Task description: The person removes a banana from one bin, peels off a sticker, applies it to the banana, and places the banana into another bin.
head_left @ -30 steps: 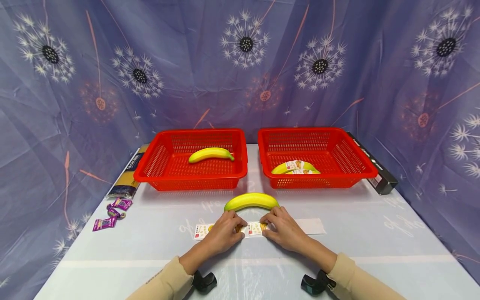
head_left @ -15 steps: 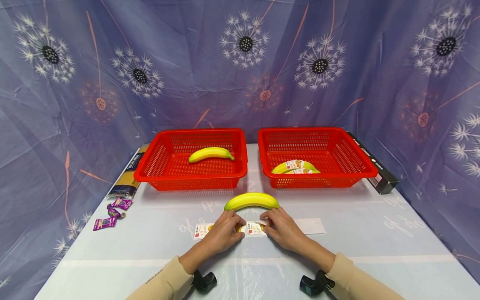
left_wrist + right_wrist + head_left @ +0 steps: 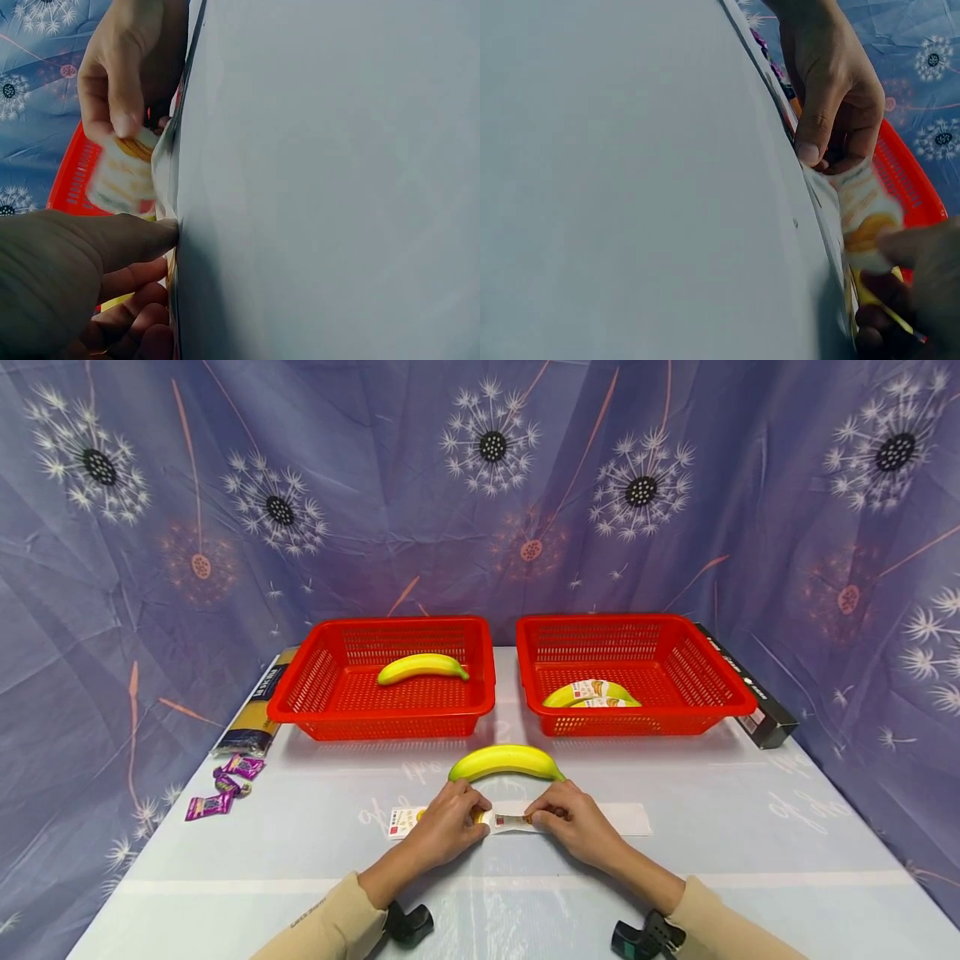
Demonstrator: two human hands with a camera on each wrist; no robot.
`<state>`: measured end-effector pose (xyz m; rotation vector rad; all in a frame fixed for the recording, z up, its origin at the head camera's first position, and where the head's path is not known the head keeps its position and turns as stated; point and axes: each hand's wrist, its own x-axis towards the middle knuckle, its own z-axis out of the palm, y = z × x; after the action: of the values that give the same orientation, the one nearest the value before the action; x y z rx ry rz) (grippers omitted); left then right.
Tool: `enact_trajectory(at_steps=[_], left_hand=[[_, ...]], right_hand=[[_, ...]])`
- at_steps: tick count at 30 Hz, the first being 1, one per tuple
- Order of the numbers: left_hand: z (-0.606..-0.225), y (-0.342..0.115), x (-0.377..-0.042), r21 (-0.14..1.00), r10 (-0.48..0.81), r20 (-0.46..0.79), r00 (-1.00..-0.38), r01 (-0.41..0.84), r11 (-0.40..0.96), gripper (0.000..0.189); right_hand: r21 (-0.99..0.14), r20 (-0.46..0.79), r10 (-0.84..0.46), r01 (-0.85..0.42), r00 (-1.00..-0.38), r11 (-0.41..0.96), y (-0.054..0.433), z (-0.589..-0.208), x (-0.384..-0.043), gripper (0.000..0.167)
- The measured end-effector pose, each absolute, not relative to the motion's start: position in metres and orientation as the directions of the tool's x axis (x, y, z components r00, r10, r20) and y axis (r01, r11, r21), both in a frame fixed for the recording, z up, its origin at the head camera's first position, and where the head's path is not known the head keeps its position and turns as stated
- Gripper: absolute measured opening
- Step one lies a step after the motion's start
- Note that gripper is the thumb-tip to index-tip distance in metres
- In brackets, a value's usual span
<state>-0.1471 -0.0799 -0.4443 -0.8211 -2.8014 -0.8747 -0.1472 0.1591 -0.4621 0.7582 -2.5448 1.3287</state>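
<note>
A white strip of banana-printed stickers point(image 3: 626, 818) lies across the table in the head view. My left hand point(image 3: 447, 822) holds the strip down, thumb at its near edge and fingers at its far edge. With thumb and index finger my right hand point(image 3: 573, 818) pinches the right end of one sticker point(image 3: 124, 176), which stands lifted at an angle from the backing. Its left end is still close to the left fingertips point(image 3: 808, 154). Just beyond both hands lies a yellow banana point(image 3: 506, 762), with no sticker on the side that shows.
Behind stand two red baskets: the left basket point(image 3: 390, 727) has one plain banana point(image 3: 422, 668), the right basket point(image 3: 645, 724) two bananas with stickers point(image 3: 592, 693). At left are purple-wrapped candies point(image 3: 210, 806) and a gold-and-black packet point(image 3: 255, 714); at right, a black box point(image 3: 768, 722).
The right hand has drawn slightly right, lifting the sticker's right end off the backing, where it lay flat before. The left hand has stayed in place.
</note>
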Motion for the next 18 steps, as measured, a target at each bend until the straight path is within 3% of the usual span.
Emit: enact_trajectory(at_steps=[5,11,15,18], left_hand=[[-0.443,-0.080,-0.147,0.502,0.461,0.225,-0.858,0.508,0.700,0.020],[-0.441,-0.079,-0.147,0.507,0.448,0.261,-0.855,0.517,0.690,0.017],[-0.434,-0.074,-0.152,0.635,0.381,0.264,-0.886,0.456,0.623,0.015],[-0.422,-0.069,-0.159,0.768,0.307,0.189,-0.933,0.335,0.546,0.026]], right_hand=[[-0.839,0.301,-0.357,-0.423,-0.884,0.342,0.170,-0.454,-0.144,0.007],[-0.850,0.246,-0.221,-0.320,-0.944,0.419,0.176,-0.440,-0.153,0.006],[-0.790,0.282,-0.195,-0.343,-0.939,0.508,0.169,-0.433,-0.161,0.006],[-0.727,0.370,-0.221,-0.430,-0.902,0.535,0.160,-0.428,-0.165,0.006]])
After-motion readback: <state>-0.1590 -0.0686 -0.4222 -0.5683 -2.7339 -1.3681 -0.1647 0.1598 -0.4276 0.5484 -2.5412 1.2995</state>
